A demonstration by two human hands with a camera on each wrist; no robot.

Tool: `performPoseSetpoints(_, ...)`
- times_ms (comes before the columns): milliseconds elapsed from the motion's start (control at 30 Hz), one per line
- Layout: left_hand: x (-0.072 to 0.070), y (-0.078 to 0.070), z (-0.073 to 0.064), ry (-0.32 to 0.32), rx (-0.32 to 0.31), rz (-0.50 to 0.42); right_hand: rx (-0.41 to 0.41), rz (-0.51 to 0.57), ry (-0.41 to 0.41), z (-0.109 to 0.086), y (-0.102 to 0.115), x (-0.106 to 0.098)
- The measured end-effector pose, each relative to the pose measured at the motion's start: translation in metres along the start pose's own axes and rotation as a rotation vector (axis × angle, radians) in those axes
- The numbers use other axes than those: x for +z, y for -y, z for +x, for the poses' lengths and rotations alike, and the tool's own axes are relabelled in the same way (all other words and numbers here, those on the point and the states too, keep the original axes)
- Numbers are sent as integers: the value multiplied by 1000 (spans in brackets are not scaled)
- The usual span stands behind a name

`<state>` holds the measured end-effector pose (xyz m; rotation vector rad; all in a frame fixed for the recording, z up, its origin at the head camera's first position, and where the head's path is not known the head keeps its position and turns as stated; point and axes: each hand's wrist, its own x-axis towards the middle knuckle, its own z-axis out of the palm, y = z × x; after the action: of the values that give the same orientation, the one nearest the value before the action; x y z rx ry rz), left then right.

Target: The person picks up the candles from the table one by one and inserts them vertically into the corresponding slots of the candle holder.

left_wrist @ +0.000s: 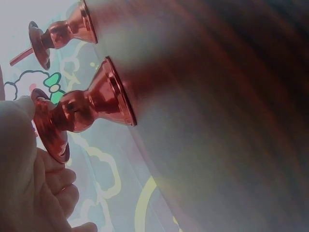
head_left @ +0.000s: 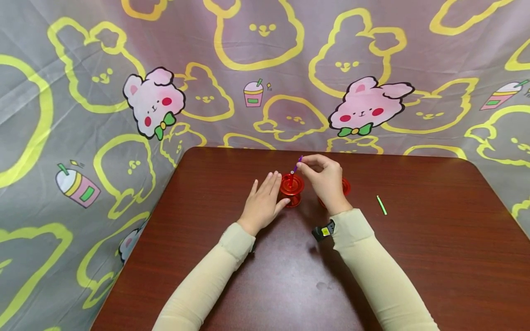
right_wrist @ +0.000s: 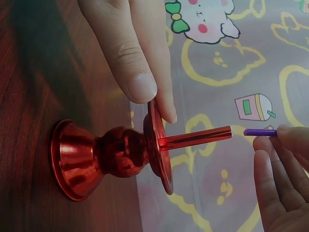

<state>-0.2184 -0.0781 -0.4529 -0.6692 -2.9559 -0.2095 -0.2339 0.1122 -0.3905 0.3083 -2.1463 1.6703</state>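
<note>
A shiny red metal candle holder [right_wrist: 128, 152] stands upright on the table, a thin red tube [right_wrist: 198, 138] rising from its dish. My left hand [head_left: 262, 202] holds the rim of that dish, thumb at the near side and fingers along the left. Above the tube, my right hand [head_left: 324, 179] pinches a thin purple stick [right_wrist: 260, 132] between thumb and fingertips. The stick's lower end is close over the tube's top, lined up with it, a small gap showing in the right wrist view. A second red candle holder [head_left: 346, 186] stands partly hidden behind my right hand.
A short green stick [head_left: 382, 205] lies on the dark wooden table [head_left: 434, 248] to the right. Behind the table hangs a patterned cloth [head_left: 290, 115] with cartoon bears and cups. The second holder, seen in the left wrist view, also carries a thin upright tube [left_wrist: 21, 56].
</note>
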Motion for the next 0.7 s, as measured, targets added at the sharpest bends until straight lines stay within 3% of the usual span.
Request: performPoseSetpoints(700, -1, 0, -1, 7, -3, -20, -3, -21, 27, 5, -11, 5)
